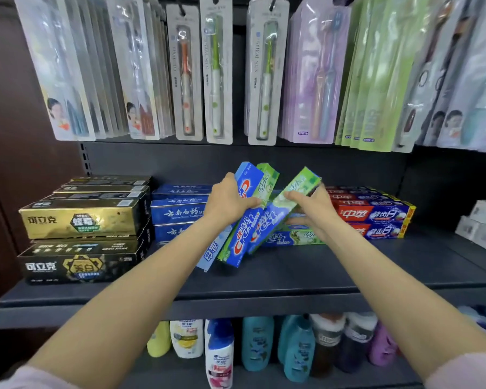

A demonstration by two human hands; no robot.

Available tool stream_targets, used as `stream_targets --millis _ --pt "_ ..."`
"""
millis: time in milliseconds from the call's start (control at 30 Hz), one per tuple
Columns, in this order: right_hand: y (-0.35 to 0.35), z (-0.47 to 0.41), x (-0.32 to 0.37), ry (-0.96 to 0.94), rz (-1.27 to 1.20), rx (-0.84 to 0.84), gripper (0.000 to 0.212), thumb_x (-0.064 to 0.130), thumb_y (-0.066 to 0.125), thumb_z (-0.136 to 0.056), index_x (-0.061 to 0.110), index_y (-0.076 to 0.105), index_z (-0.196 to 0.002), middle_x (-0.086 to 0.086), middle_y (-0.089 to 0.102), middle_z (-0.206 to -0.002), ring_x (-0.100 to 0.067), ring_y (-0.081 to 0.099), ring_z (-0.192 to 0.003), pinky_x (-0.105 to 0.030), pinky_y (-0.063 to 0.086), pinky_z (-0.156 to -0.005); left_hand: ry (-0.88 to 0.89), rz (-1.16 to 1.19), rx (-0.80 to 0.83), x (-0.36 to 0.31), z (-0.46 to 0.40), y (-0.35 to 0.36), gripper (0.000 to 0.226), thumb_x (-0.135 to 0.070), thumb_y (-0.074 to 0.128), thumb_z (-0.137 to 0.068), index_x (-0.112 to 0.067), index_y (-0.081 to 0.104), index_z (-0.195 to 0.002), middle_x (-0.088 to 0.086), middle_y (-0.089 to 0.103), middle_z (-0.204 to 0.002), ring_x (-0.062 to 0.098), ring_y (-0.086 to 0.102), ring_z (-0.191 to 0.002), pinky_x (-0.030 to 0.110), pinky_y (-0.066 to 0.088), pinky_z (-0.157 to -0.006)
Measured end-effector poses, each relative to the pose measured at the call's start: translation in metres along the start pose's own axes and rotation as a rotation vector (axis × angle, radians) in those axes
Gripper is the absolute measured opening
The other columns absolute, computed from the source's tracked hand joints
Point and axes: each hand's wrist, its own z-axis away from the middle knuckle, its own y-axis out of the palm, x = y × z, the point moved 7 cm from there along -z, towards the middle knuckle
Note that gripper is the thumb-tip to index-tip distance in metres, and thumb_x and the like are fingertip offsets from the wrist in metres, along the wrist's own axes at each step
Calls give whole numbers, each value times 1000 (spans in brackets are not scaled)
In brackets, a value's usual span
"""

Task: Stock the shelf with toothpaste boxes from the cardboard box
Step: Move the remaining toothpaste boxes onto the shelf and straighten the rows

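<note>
My left hand (229, 202) grips a tilted bundle of blue and green Crest toothpaste boxes (242, 237) over the middle of the dark shelf (292, 273). My right hand (312, 206) grips another blue-green Crest box (289, 203), slanted up to the right, beside that bundle. Under my right hand a Crest box (292, 237) lies flat on the shelf. The cardboard box is out of view.
Gold and black toothpaste boxes (82, 220) are stacked at the left, dark blue ones (177, 211) behind my left hand, red and blue ones (376, 214) at the right. Toothbrush packs (216, 71) hang above. Shampoo bottles (219, 352) stand on the lower shelf. White boxes (483, 226) sit far right.
</note>
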Motion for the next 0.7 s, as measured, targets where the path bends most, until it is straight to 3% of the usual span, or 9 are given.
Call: stream_targets --millis 167,233,333,367,500,633,700 --pt "-7 1 5 -102 -327 43 43 -7 65 -80 12 45 -113 -13 63 -101 -26 69 -89 -44 59 -74 0 32 -40 -13 3 0 47 -34 75 -78 -11 40 -96 3 55 -97 17 54 -81 26 41 -61" --pt "-12 -2 -5 -117 -219 27 53 -6 71 -76 11 43 -117 -17 61 -112 -31 66 -98 -38 59 -75 -7 52 -36 -15 4 4 47 -34 75 -78 -11 40 -97 4 57 -100 18 56 -84 26 45 -63" --pt "-30 -3 -6 -214 118 -89 87 3 82 -65 24 33 -134 -2 50 -125 -17 57 -107 -30 52 -87 -19 39 -20 -17 4 13 48 -36 76 -77 -11 40 -98 8 60 -107 22 58 -87 35 50 -72" --pt "-33 -5 -3 -247 184 -89 90 4 83 -64 25 33 -136 1 47 -126 -14 54 -108 -27 49 -87 -24 34 -16 -17 4 15 48 -36 76 -77 -11 40 -98 9 60 -107 21 58 -86 34 49 -72" --pt "-36 -13 1 -236 175 11 71 5 80 -68 21 43 -126 -7 58 -109 -16 63 -91 -21 56 -67 -39 28 -20 -15 2 17 48 -36 75 -77 -11 40 -98 8 60 -107 20 56 -84 33 47 -70" --pt "-41 -20 -8 -225 -20 -26 68 7 79 -71 22 40 -125 -5 55 -114 -19 65 -97 -32 56 -79 -37 39 -65 -19 -2 10 48 -36 75 -77 -12 40 -98 7 61 -107 18 56 -84 32 48 -70" --pt "-47 -21 -14 -260 117 -130 69 14 82 -69 19 40 -124 -2 49 -115 -19 58 -104 -30 50 -88 -25 6 -60 -23 -4 11 49 -37 75 -77 -12 39 -98 7 61 -107 18 56 -84 32 49 -71"
